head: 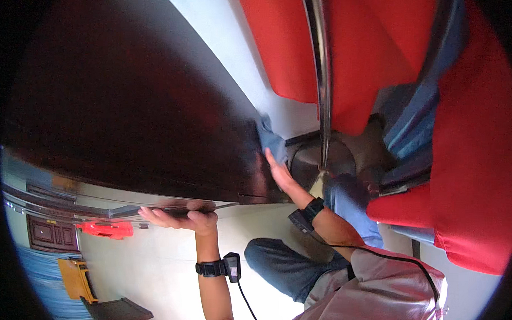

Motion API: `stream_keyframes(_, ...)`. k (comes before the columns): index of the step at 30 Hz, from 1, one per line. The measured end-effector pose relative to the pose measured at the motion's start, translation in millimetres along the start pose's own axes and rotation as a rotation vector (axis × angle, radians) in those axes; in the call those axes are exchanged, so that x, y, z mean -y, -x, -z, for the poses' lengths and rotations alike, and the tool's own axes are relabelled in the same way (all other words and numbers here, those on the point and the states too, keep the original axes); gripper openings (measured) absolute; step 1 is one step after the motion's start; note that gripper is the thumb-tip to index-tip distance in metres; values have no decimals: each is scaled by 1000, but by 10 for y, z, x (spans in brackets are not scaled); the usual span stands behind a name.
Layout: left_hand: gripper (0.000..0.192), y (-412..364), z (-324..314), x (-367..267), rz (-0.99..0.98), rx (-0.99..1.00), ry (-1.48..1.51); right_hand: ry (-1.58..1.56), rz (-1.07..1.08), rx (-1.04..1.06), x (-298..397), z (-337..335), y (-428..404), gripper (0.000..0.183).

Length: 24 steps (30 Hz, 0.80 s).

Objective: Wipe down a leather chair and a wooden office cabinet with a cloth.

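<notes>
A large dark glossy panel fills the upper left of the view and mirrors some light. My right hand presses a blue-grey cloth against the panel's narrow right end. Part of the cloth is hidden by that hand. At the panel's lower edge, my left hand lies with fingers stretched to the left, touching the shiny edge strip, which reflects it. Nothing is seen in the left hand. Both wrists carry black strapped devices with cables.
A shiny metal pole rises from a dark round base beside red cloth and blue fabric. My bent knee is below. Farther off are a red object, a dark wooden furniture piece and a blue curtain.
</notes>
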<state>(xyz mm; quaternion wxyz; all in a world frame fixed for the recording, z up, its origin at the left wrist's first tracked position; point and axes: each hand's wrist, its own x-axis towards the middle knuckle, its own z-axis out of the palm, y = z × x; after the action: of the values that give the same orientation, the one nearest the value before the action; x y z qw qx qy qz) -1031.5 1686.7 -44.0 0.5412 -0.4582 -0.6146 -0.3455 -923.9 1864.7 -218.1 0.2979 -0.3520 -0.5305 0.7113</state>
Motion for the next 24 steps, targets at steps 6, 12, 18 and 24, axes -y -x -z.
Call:
stream_keyframes(6, 66, -3, -37, -4, 13, -12, 0, 47, -396, -142, -1519, 407, 119, 99)
stream_keyframes(12, 66, 29, 31, 100, 10, 2, -25, -59, -221, 106, -510, 33, 82, 95)
stream_keyframes(18, 80, 215, -68, 63, 104, 58, 66, 272, 1181, 307, 2083, -268, 252, 71)
stream_keyframes(24, 88, 661, 188, 336, -171, 220, -26, -93, 630, 337, 1120, -79, -420, 64)
